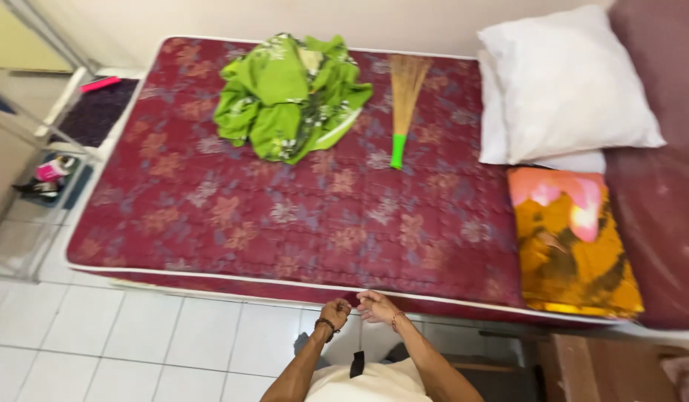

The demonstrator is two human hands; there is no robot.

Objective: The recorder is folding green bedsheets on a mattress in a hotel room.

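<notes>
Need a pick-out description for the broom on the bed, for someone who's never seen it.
Start at the maroon floral mattress. Along its far edge, between the crumpled green cloth and the white pillow, lies the broom. It is the only stick-like thing there: a fan of tan bristles with a short bright green handle pointing toward the person.

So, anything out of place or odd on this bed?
The mattress is bare, with a crumpled green cloth and a small broom lying on it. The orange pillow overhangs the edge.
</notes>
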